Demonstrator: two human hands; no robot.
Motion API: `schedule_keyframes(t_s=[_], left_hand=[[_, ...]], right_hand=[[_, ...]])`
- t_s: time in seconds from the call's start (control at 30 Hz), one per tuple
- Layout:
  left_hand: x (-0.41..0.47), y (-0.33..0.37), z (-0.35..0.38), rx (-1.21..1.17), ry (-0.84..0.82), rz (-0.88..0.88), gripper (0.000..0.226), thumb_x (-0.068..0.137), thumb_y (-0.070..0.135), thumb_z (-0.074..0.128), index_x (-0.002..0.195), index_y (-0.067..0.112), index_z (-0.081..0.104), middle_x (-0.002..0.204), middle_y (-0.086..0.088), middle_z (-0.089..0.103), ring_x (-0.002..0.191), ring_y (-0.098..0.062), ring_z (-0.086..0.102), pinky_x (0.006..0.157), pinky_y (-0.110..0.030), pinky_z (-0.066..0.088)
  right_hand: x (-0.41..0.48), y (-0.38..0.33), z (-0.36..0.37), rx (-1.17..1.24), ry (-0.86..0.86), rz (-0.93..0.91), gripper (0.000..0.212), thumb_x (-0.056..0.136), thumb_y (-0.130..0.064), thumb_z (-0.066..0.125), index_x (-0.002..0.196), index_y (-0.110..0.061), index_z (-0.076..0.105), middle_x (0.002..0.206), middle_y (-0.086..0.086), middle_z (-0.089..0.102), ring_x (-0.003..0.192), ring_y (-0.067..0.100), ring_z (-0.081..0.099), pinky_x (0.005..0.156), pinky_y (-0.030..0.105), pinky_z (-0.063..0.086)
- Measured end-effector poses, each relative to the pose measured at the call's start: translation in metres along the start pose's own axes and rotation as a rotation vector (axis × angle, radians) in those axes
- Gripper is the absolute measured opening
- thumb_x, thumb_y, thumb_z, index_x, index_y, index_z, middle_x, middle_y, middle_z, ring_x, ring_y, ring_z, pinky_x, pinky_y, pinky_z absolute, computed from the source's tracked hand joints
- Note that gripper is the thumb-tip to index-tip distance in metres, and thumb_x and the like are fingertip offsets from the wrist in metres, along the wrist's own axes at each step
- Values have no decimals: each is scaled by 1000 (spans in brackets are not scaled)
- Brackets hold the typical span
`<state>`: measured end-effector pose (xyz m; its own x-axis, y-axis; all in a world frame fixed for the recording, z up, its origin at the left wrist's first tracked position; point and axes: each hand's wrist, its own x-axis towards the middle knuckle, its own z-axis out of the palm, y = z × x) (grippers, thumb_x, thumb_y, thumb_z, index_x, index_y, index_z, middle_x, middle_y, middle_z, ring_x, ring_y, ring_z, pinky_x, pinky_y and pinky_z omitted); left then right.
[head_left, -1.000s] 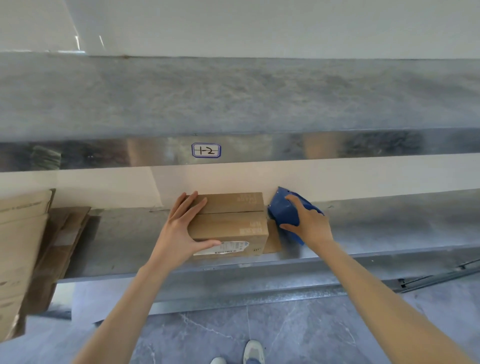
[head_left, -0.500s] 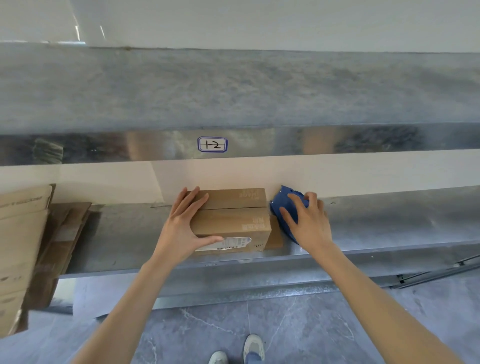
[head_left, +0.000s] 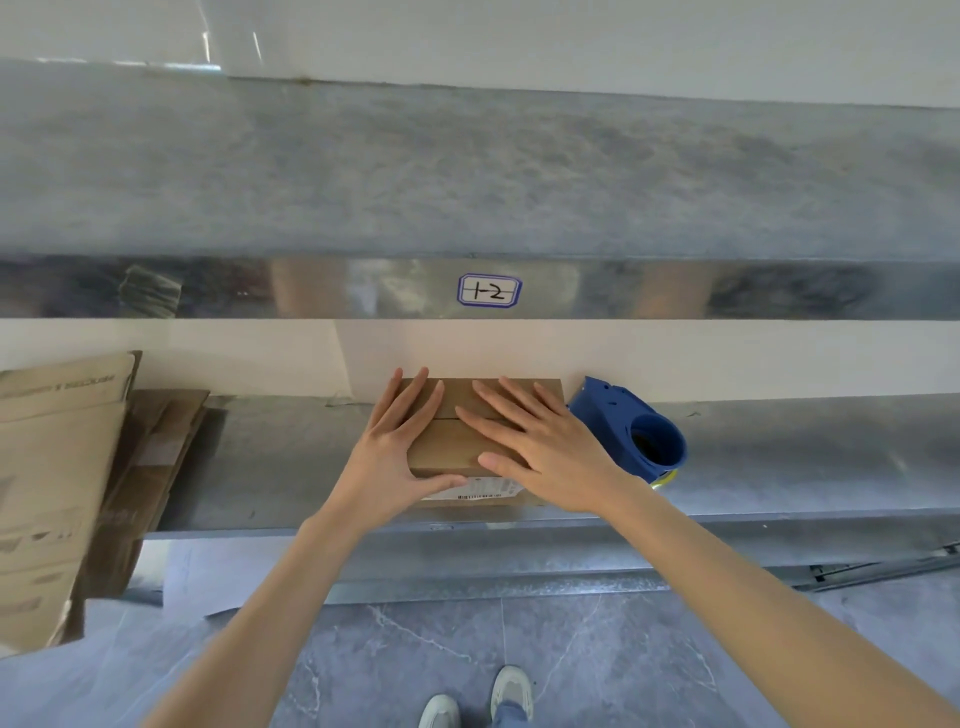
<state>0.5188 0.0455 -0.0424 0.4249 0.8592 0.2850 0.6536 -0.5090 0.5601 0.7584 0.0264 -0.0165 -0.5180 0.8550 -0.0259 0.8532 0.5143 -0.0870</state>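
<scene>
A small brown cardboard box (head_left: 452, 451) with a white barcode label on its front sits on the lower metal shelf (head_left: 291, 467), against the wall. My left hand (head_left: 390, 457) lies along the box's left side, fingers straight on top and thumb across the front face. My right hand (head_left: 540, 447) rests flat on the box top with fingers spread. A blue plastic tape dispenser (head_left: 631, 431) stands on the shelf just right of the box, free of both hands.
Flattened cardboard sheets (head_left: 57, 483) lean at the shelf's left end. An upper metal shelf (head_left: 467, 171) carries a label reading "1-2" (head_left: 489, 291) on its front edge. Grey tiled floor (head_left: 415, 649) and my shoes (head_left: 483, 699) are below.
My right hand has let go of the blue tape dispenser and moved left onto the top of the box. My left hand has stayed on the box.
</scene>
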Motion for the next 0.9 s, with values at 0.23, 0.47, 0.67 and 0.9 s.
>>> schedule_keyframes(t_s=[0.23,0.47,0.67,0.9], left_hand=[[1,1,2,22,26,62,93,70,66,70,147,21,44,159,7,31,153,-21,4,116,-40,27],[1,1,6,-8,71,12,101,65,66,76,149,20,42,159,9,31,153,-19,8,114,-37,31],[2,3,3,-47,56,-22,100,62,61,81,147,23,45,157,13,33,152,-13,9,113,-39,31],[-3,-3,-10,-90,39,-65,100,61,67,75,148,29,43,159,20,26,151,-6,4,110,-34,30]], right_hand=[[1,2,-1,31,-28,12,68,94,-69,-1,153,-38,-11,164,-11,-9,151,15,-13,123,40,-6],[2,-1,5,25,60,65,69,96,-70,9,156,-36,1,164,-7,-5,152,18,-9,121,40,-8],[1,-6,4,402,281,174,59,99,-58,38,152,-34,32,163,-12,16,152,9,3,124,44,6],[-3,-7,4,951,390,389,44,100,-20,56,141,-33,48,160,-18,21,149,-2,3,120,31,11]])
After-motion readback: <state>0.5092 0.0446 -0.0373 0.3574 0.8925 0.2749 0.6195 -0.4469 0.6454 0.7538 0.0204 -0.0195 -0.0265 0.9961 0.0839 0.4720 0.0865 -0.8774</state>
